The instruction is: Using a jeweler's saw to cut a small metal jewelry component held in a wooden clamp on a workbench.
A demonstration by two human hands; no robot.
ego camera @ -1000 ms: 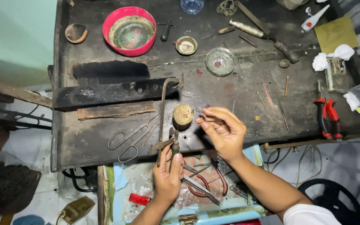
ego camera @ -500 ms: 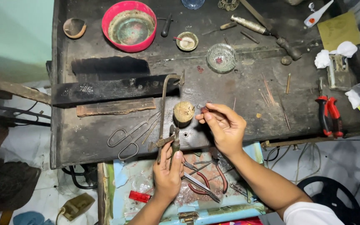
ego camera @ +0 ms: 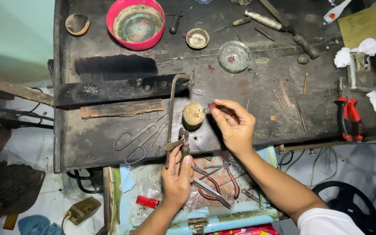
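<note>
Dark, scarred workbench [ego camera: 109, 143] seen from above, front edge toward the person. Left hand [ego camera: 177, 174] at the front edge, near its middle, fingers wrapped shut around the handle of a small metal tool [ego camera: 183, 143] that stands up from the edge. Right hand [ego camera: 236, 126] just beyond the front edge, to the right of the left hand; thumb and forefinger pinched together on a tiny reddish piece [ego camera: 213, 105], probably a small stone or bead, too small to tell for sure. The piece sits just beside a round tan ball [ego camera: 193, 115] resting on the bench. A bent metal rod [ego camera: 172, 109] rises beside the ball and hooks over at the top. Scissors [ego camera: 138, 137] lie flat to the left of the rod, near the front edge. Long black block [ego camera: 114, 89] lies crosswise left of centre. Red bowl [ego camera: 135, 22] at the far edge, left of middle; small glass dish [ego camera: 234, 55] farther right. Red-handled pliers [ego camera: 349, 117] near the right front corner. Below the bench edge, an open drawer [ego camera: 127, 191] holds more pliers and bits.
</note>
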